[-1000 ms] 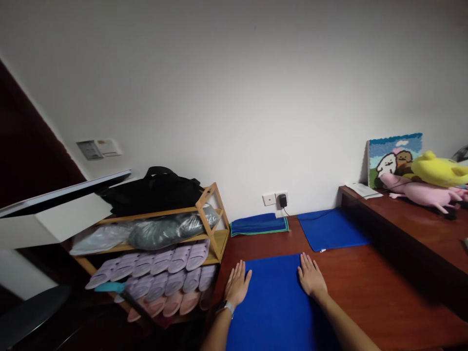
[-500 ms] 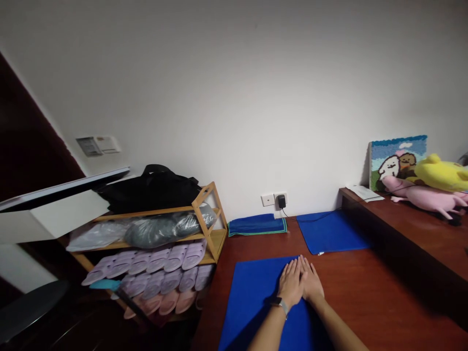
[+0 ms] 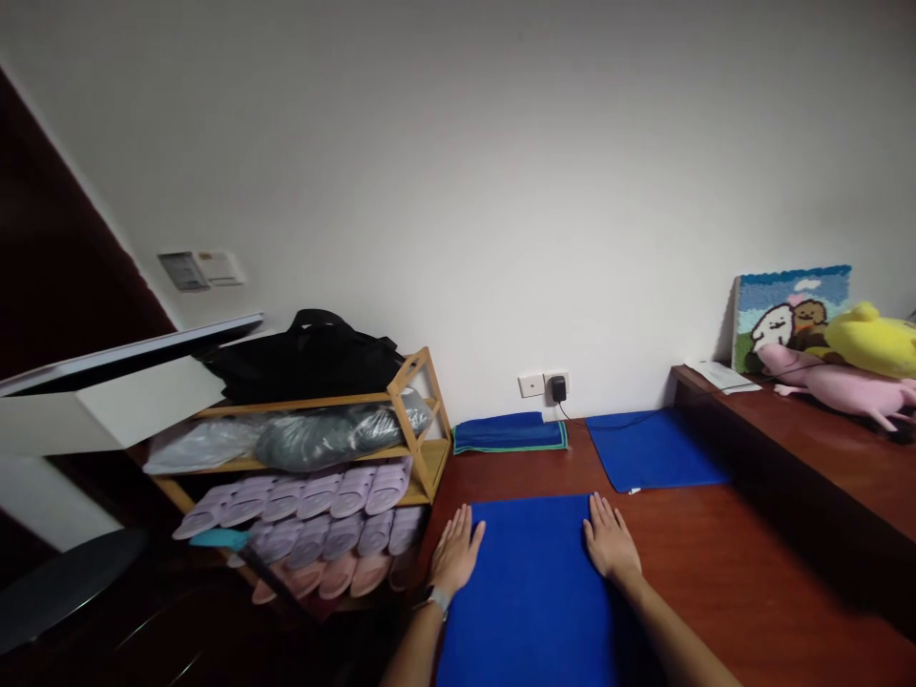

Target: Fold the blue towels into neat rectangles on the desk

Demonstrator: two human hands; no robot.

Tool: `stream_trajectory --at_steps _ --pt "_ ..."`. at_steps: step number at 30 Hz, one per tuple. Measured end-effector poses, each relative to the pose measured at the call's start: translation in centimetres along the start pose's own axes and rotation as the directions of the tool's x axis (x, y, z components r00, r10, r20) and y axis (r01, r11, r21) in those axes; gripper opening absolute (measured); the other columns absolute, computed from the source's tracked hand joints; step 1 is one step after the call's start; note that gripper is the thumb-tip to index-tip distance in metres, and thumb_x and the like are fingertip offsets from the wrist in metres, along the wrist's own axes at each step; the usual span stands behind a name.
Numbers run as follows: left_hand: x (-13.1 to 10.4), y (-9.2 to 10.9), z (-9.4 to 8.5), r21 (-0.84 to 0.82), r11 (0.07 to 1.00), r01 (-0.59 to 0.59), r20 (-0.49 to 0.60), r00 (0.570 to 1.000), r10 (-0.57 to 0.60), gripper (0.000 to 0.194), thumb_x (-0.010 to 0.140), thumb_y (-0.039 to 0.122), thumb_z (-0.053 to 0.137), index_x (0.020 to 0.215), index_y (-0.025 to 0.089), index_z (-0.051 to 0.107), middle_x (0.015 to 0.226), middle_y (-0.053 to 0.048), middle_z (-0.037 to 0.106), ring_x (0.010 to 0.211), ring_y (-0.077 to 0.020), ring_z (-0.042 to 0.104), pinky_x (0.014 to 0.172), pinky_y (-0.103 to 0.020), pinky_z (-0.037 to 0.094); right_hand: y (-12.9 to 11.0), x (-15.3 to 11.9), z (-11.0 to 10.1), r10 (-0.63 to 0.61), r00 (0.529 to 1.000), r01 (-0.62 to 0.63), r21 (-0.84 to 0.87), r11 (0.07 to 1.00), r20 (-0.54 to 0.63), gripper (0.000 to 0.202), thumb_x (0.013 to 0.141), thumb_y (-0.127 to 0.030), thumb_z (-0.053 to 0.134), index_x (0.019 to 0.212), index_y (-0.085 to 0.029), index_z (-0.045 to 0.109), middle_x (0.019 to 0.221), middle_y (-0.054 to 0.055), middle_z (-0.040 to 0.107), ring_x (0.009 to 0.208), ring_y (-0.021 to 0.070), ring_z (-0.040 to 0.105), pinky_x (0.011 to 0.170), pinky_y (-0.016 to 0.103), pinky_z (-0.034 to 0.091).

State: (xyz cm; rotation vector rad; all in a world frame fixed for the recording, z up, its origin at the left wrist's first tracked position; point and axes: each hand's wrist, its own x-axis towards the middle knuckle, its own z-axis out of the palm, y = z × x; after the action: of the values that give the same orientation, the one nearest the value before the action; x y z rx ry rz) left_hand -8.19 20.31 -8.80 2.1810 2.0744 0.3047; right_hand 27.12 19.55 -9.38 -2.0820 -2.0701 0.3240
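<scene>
A blue cloth (image 3: 533, 582) lies flat on the reddish-brown table in front of me. My left hand (image 3: 456, 551) rests palm down at its far left corner, fingers stretched out and thumb apart; a watch with a light band is on that wrist. At the far right corner my right hand (image 3: 612, 539) lies palm down along the edge, its fingers extended. Neither hand grips anything. The cloth's near end runs out of the bottom of the view.
Behind lie a folded blue cloth with green edging (image 3: 510, 434) and another flat blue cloth (image 3: 651, 450). A plug (image 3: 558, 387) with a cable sits in the wall. Left stands a wooden shoe rack (image 3: 422, 448) with slippers; right, a raised ledge holds plush toys (image 3: 851, 386).
My left hand has slid left across the cloth from beside my right hand to the far left corner. My right hand stays near the right corner. The view has shifted slightly.
</scene>
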Motion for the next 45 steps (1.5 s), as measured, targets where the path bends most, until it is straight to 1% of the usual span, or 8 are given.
stream_trajectory --at_steps 3,6,16,26,36,38,40,45 --pt "-2.1 -3.6 0.2 -0.027 0.999 -0.02 -0.002 1.0 0.02 0.073 0.107 0.056 0.022 0.162 0.012 0.037 0.17 -0.012 0.033 0.158 -0.0241 0.03 0.129 -0.045 0.029 0.2 0.1 0.4 0.0 1.0 0.0 -0.007 1.0 -0.009 0.07 0.104 -0.04 0.015 0.166 -0.007 0.021 0.174 0.009 0.022 0.162 0.0213 0.018 0.132 0.042 0.013" --pt "-3.9 -4.8 0.8 -0.063 0.997 -0.049 -0.1 0.994 0.043 0.07 0.108 0.056 0.022 0.16 0.015 0.043 0.168 -0.008 0.04 0.156 -0.0221 0.035 0.129 -0.042 0.031 0.3 0.2 0.9 0.001 1.0 -0.001 -0.039 0.999 -0.004 0.071 0.104 -0.041 0.015 0.166 -0.007 0.02 0.174 0.008 0.021 0.162 0.0211 0.016 0.132 0.041 0.012" --pt "-4.5 -3.0 -1.0 -0.124 0.992 -0.038 -0.163 0.986 0.017 0.064 0.107 0.052 0.027 0.148 0.015 0.06 0.157 -0.009 0.058 0.148 -0.0225 0.049 0.127 -0.04 0.035 -0.2 0.8 -0.5 0.024 0.998 -0.021 -0.039 0.999 0.06 0.068 0.104 -0.034 0.021 0.165 -0.004 0.024 0.173 0.014 0.022 0.161 0.0238 0.019 0.13 0.043 0.018" --pt "-3.7 -3.7 0.4 -0.147 0.987 -0.059 -0.239 0.971 0.022 0.06 0.105 0.05 0.03 0.14 0.019 0.067 0.149 -0.008 0.065 0.144 -0.0229 0.055 0.125 -0.04 0.039 0.3 -4.3 0.0 0.01 1.0 -0.01 -0.01 1.0 -0.017 0.07 0.105 -0.043 0.017 0.167 -0.01 0.022 0.174 0.007 0.02 0.162 0.0218 0.015 0.132 0.041 0.015" --pt "-4.0 -3.9 -1.2 -0.143 0.988 -0.055 -0.258 0.966 0.017 0.058 0.102 0.051 0.032 0.142 0.024 0.065 0.149 -0.003 0.066 0.142 -0.0235 0.057 0.123 -0.041 0.044 -0.1 -4.8 -0.5 0.015 1.0 -0.015 0.032 0.999 -0.008 0.07 0.104 -0.04 0.017 0.166 -0.007 0.023 0.174 0.008 0.02 0.162 0.0225 0.016 0.132 0.042 0.014" --pt "-4.2 -2.8 -1.8 -0.113 0.989 -0.091 -0.32 0.946 0.05 0.057 0.102 0.049 0.032 0.146 0.027 0.062 0.153 -0.002 0.063 0.144 -0.0249 0.055 0.123 -0.044 0.044 -0.2 -4.7 -0.5 0.017 1.0 -0.017 0.054 0.998 -0.011 0.07 0.103 -0.04 0.018 0.166 -0.009 0.024 0.173 0.007 0.019 0.162 0.0222 0.016 0.132 0.042 0.013" --pt "-4.2 0.2 -2.1 -0.069 0.983 -0.172 -0.357 0.924 0.137 0.058 0.103 0.047 0.031 0.15 0.027 0.058 0.159 -0.002 0.056 0.147 -0.0255 0.051 0.124 -0.046 0.041 -0.2 -4.5 -0.6 0.019 1.0 -0.018 0.067 0.998 -0.005 0.07 0.103 -0.041 0.019 0.166 -0.01 0.024 0.174 0.006 0.019 0.162 0.022 0.015 0.132 0.043 0.013" --pt "-3.6 15.0 -0.3 -0.04 0.901 -0.432 -0.179 0.89 0.419 0.061 0.107 0.05 0.028 0.162 0.026 0.042 0.168 -0.002 0.042 0.156 -0.0253 0.037 0.13 -0.047 0.032 -0.3 -4.5 -1.0 0.023 1.0 -0.024 0.063 0.998 0.015 0.069 0.104 -0.04 0.017 0.166 -0.01 0.02 0.174 0.007 0.017 0.162 0.0217 0.013 0.132 0.043 0.011"
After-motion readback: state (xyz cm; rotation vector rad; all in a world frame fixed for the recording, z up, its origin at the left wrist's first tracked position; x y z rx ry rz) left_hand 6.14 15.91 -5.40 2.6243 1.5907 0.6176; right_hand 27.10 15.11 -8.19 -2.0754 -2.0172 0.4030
